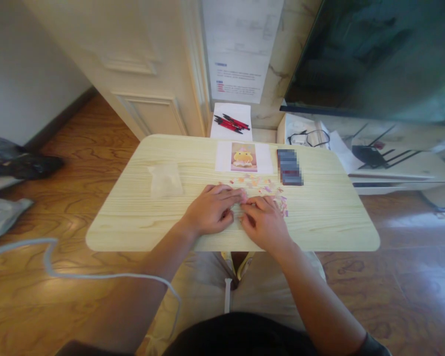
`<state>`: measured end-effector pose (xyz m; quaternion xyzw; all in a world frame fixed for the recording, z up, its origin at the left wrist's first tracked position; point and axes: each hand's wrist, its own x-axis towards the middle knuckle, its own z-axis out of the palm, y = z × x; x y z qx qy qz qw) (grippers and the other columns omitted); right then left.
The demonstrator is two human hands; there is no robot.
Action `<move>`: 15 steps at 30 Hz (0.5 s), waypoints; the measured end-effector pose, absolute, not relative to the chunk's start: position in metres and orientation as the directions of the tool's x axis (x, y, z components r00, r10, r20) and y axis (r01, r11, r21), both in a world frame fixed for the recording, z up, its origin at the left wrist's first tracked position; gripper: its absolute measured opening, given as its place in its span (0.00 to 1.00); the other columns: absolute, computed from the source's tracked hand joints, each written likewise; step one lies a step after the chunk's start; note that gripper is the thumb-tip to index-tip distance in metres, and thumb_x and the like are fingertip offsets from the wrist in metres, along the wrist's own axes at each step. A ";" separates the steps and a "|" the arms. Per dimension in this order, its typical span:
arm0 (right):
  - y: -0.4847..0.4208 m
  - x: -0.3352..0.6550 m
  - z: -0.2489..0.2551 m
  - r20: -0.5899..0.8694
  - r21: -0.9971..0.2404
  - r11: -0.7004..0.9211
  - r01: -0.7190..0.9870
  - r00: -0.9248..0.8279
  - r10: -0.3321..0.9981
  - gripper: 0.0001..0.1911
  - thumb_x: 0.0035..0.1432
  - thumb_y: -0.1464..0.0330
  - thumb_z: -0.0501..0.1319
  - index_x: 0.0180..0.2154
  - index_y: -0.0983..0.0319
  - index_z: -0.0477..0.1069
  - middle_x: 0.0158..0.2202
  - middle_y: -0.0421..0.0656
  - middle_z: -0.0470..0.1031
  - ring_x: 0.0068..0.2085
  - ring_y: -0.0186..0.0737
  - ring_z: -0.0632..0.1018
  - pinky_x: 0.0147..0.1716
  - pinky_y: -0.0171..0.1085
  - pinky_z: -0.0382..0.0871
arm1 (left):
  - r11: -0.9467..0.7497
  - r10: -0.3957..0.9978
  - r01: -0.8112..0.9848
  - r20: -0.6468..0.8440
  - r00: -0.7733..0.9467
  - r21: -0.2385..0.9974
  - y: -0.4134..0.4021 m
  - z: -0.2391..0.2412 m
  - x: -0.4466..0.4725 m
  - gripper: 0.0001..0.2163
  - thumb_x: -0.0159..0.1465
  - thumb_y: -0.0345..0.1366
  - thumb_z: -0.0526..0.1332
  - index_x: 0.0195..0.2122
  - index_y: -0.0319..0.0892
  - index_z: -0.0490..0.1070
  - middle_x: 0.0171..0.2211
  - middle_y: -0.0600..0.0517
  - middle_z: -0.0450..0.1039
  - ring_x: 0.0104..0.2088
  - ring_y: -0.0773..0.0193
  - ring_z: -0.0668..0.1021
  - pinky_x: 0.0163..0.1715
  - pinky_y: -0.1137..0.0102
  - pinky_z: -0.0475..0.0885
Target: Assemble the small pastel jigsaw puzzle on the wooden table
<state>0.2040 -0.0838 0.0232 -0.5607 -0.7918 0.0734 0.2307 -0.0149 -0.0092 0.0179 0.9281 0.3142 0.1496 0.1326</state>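
Observation:
My left hand [215, 208] lies over the table with fingers stretched to the right and thumb tucked lower. Its fingertips touch a small pinkish puzzle piece [244, 198]. From the other side, the bent fingers of my right hand [266, 221] reach the same spot, the thumb apart from them. Loose puzzle pieces [267, 187] in pink, orange and purple spread beyond the hands, some partly hidden by my right hand. Behind them is a sheet with a picture of a yellow plush-like figure [244, 157].
On the pale wooden table [129, 217] are a translucent plastic bag [165, 181] at left and a phone-like dark object, pixelated [289, 167], at right. Several red and black pens [232, 123] lie on paper beyond the far edge. A white cable [107, 275] crosses my left forearm.

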 end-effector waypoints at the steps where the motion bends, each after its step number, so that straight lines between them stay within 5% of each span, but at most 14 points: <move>1: -0.086 0.203 0.023 0.268 -0.370 0.360 0.856 -0.273 0.924 0.14 0.66 0.69 0.63 0.51 0.56 0.81 0.51 0.46 0.79 0.54 0.52 0.72 0.57 0.50 0.68 | -0.771 0.616 0.535 0.193 0.764 0.345 -0.009 0.018 -0.015 0.29 0.67 0.34 0.58 0.70 0.53 0.68 0.70 0.55 0.70 0.66 0.51 0.71 0.63 0.50 0.63; 9: -0.095 0.201 0.020 0.235 -0.370 0.333 0.867 -0.259 0.937 0.16 0.68 0.65 0.63 0.55 0.55 0.79 0.57 0.47 0.78 0.58 0.55 0.71 0.59 0.53 0.65 | -0.764 0.623 0.537 0.189 0.759 0.359 -0.008 0.017 -0.012 0.31 0.64 0.33 0.59 0.70 0.57 0.69 0.68 0.57 0.72 0.63 0.49 0.72 0.62 0.49 0.63; 15: -0.082 0.208 0.023 0.243 -0.365 0.315 0.876 -0.237 0.941 0.11 0.71 0.67 0.62 0.50 0.55 0.82 0.51 0.46 0.80 0.55 0.51 0.73 0.57 0.49 0.66 | -0.754 0.629 0.540 0.174 0.758 0.375 -0.008 0.018 -0.012 0.30 0.64 0.33 0.59 0.68 0.57 0.71 0.67 0.57 0.73 0.63 0.49 0.72 0.62 0.50 0.63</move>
